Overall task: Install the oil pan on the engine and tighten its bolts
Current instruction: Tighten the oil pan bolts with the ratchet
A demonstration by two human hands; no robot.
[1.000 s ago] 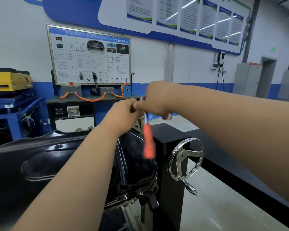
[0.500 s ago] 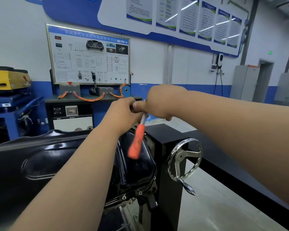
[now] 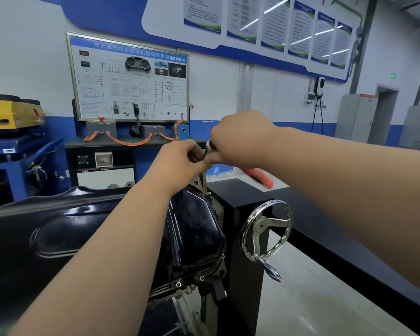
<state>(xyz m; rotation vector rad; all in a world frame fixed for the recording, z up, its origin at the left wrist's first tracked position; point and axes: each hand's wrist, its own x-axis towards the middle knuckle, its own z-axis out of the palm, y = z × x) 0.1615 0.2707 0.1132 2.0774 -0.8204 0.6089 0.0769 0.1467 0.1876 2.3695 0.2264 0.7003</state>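
Note:
The black oil pan (image 3: 194, 229) sits on the engine, which is held on a black stand (image 3: 243, 238). Two bolts (image 3: 189, 281) show along its near flange. At the pan's far upper edge my left hand (image 3: 180, 161) pinches the head end of a ratchet wrench (image 3: 260, 178). My right hand (image 3: 238, 139) grips the same tool; its orange handle sticks out blurred to the right below my forearm. The bolt under the socket is hidden by my fingers.
A chrome handwheel (image 3: 264, 234) with a crank knob projects from the stand's right side. A black bench (image 3: 349, 238) runs along the right. Behind stand a training panel (image 3: 129, 78) with orange cables, a blue cart (image 3: 15, 151) and a yellow box.
The orange handle has swung from hanging down, first slightly left, then up and to the right under my right forearm. Both hands stay at the pan's far edge.

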